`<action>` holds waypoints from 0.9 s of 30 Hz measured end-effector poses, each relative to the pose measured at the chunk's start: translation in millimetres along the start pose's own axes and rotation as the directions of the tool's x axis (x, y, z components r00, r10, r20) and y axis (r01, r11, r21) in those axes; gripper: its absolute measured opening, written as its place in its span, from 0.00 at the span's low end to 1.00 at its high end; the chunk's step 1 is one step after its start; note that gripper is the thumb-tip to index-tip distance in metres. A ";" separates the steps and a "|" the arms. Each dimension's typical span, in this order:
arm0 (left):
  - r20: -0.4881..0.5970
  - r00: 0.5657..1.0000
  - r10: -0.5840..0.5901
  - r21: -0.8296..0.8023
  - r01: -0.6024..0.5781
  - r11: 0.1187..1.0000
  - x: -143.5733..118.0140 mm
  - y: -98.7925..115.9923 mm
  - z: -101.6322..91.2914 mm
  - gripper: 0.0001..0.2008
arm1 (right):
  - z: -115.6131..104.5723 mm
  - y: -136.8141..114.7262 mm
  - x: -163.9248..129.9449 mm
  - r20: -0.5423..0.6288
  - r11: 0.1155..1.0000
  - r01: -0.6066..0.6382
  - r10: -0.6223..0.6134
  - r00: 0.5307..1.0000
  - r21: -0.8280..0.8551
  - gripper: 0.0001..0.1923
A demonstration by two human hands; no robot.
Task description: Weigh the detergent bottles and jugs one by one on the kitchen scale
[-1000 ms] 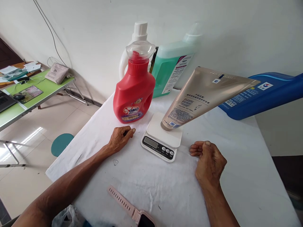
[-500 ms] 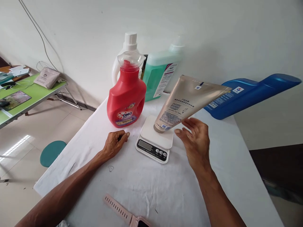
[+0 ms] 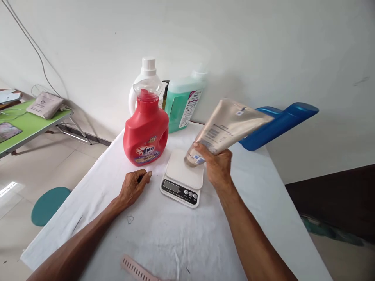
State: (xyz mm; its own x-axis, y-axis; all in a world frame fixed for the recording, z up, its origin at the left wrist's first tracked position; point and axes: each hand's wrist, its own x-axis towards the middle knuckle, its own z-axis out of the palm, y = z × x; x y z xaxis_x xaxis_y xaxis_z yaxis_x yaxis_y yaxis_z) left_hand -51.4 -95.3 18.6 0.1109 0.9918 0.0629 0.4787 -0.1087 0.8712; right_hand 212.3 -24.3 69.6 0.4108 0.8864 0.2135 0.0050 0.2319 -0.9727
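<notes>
Gold tube (image 3: pixel 227 127) gripped near its cap end by the right hand (image 3: pixel 216 166), fingers wrapped round the lower part, thumb across the front. Tilted steeply, cap end low over the white platform of the kitchen scale (image 3: pixel 183 180), flat crimped end up and to the right; whether the cap touches the platform cannot be told. Back label with small print and a code patch facing the camera.

Left hand (image 3: pixel 133 186) resting on the table (image 3: pixel 263 203), loosely curled into a narrow fist, holding nothing, just left of the scale. Scale's dark display and round buttons facing the person.

Behind the left hand, a red detergent bottle (image 3: pixel 145 130) upright with a clear cap. Farther back against the wall, a white bottle (image 3: pixel 145 76) and a green liquid jug (image 3: pixel 183 102), close together. Behind the tube, a blue bottle (image 3: pixel 278 124) leaning out to the right.

At the near table edge, a pink watch strap (image 3: pixel 136 270), partly cut off. White cloth over the table. Off to the left, a green side table (image 3: pixel 29 125) with a grey pouch (image 3: pixel 44 104), and a teal stool (image 3: pixel 48 203) on the floor.
</notes>
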 end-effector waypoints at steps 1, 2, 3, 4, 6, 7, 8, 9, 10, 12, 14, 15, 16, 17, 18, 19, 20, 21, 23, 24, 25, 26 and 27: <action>0.001 1.000 -0.001 0.001 0.001 1.000 0.1 -0.5 0.3 0.26 | -4.8 -2.3 10.2 -0.071 0.999 0.036 -0.036 0.997 0.004 0.22; 0.002 1.000 -0.002 0.003 0.002 1.000 0.1 -0.8 0.5 0.26 | -10.4 -5.1 22.7 -0.140 0.997 0.079 -0.078 0.987 -0.004 0.23; 0.003 1.000 -0.002 0.004 0.002 1.000 0.0 -1.0 0.8 0.26 | -16.4 -7.8 36.8 -0.212 0.992 0.120 -0.123 0.969 -0.028 0.23; 0.003 1.000 -0.002 0.005 0.002 1.000 -0.1 -0.9 1.0 0.26 | -22.8 -10.0 52.0 -0.277 0.988 0.140 -0.154 0.949 -0.069 0.22; 0.001 1.000 -0.001 0.007 0.001 1.000 -0.2 -0.4 1.2 0.25 | -35.2 -11.0 83.0 -0.347 0.988 0.113 -0.144 0.927 -0.107 0.21; -0.001 1.000 0.000 0.008 0.000 1.000 -0.3 -0.1 1.3 0.26 | -40.8 -9.3 97.5 -0.380 0.989 0.086 -0.124 0.916 -0.117 0.20; -0.001 1.000 0.001 0.009 -0.001 1.000 -0.3 0.2 1.4 0.26 | -45.9 -6.0 110.7 -0.413 0.991 0.050 -0.097 0.905 -0.124 0.19; -0.001 1.000 0.001 0.008 -0.001 1.000 -0.2 0.5 1.4 0.26 | -50.3 -1.4 122.5 -0.449 0.991 0.013 -0.071 0.891 -0.131 0.19; 0.001 1.000 0.000 0.007 0.000 1.000 -0.2 0.5 1.5 0.26 | -54.1 4.3 132.8 -0.483 0.990 -0.026 -0.045 0.875 -0.140 0.19; 0.002 1.000 -0.005 0.005 0.005 1.000 0.0 0.4 1.6 0.26 | -59.8 17.7 149.1 -0.537 0.982 -0.098 -0.003 0.843 -0.160 0.19; 0.001 1.000 -0.014 0.009 0.014 1.000 0.2 0.3 1.6 0.26 | -63.4 31.3 161.0 -0.565 0.971 -0.153 0.022 0.825 -0.186 0.17; 0.001 1.000 -0.017 0.011 0.017 1.000 0.4 0.4 1.5 0.26 | -64.7 37.5 165.7 -0.568 0.964 -0.172 0.028 0.822 -0.201 0.15; 0.001 1.000 -0.021 0.014 0.021 1.000 0.5 0.6 1.5 0.26 | -65.8 43.1 169.7 -0.568 0.958 -0.185 0.030 0.823 -0.218 0.13; 0.001 1.000 -0.024 0.015 0.024 1.000 0.7 0.9 1.5 0.26 | -66.8 47.9 173.1 -0.566 0.952 -0.193 0.025 0.824 -0.237 0.12; 0.002 1.000 -0.026 0.015 0.026 1.000 0.8 1.3 1.5 0.26 | -67.9 51.9 175.8 -0.565 0.946 -0.195 0.016 0.825 -0.258 0.12; 0.003 1.000 -0.026 0.013 0.026 1.000 1.0 1.6 1.6 0.26 | -68.9 55.1 178.0 -0.566 0.941 -0.196 0.004 0.824 -0.278 0.13; 0.003 1.000 -0.027 0.011 0.027 1.000 1.1 2.0 1.8 0.26 | -69.9 57.5 179.7 -0.568 0.935 -0.194 -0.010 0.823 -0.297 0.14; 0.004 1.000 -0.028 0.009 0.028 1.000 1.2 2.2 1.9 0.26 | -70.8 59.2 181.0 -0.571 0.930 -0.192 -0.023 0.821 -0.313 0.16; 0.005 1.000 -0.027 0.005 0.027 1.000 1.2 2.3 2.2 0.26 | -72.4 61.3 182.5 -0.567 0.922 -0.184 -0.045 0.823 -0.341 0.20; 0.005 1.000 -0.024 0.004 0.024 1.000 1.1 2.3 2.2 0.26 | -73.2 61.9 182.9 -0.557 0.919 -0.177 -0.054 0.829 -0.353 0.20; 0.006 1.000 -0.021 0.004 0.021 1.000 0.9 2.3 2.2 0.26 | -74.1 62.4 182.9 -0.540 0.915 -0.165 -0.065 0.839 -0.368 0.20; 0.007 1.000 -0.017 0.002 0.017 1.000 0.7 2.3 2.1 0.25 | -75.3 62.7 182.5 -0.516 0.911 -0.147 -0.081 0.853 -0.386 0.18; 0.009 1.000 -0.012 -0.001 0.012 1.000 0.4 2.3 2.0 0.25 | -76.9 62.9 181.3 -0.489 0.904 -0.123 -0.104 0.866 -0.410 0.18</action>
State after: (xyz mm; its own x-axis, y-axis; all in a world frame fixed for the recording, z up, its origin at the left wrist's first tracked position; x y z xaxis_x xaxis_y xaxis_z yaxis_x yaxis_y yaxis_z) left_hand -48.5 -95.3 19.7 0.1127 0.9925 0.0477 0.4795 -0.0964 0.8722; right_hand 357.2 120.2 40.2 0.8012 0.5476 0.2415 0.3280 -0.0642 -0.9425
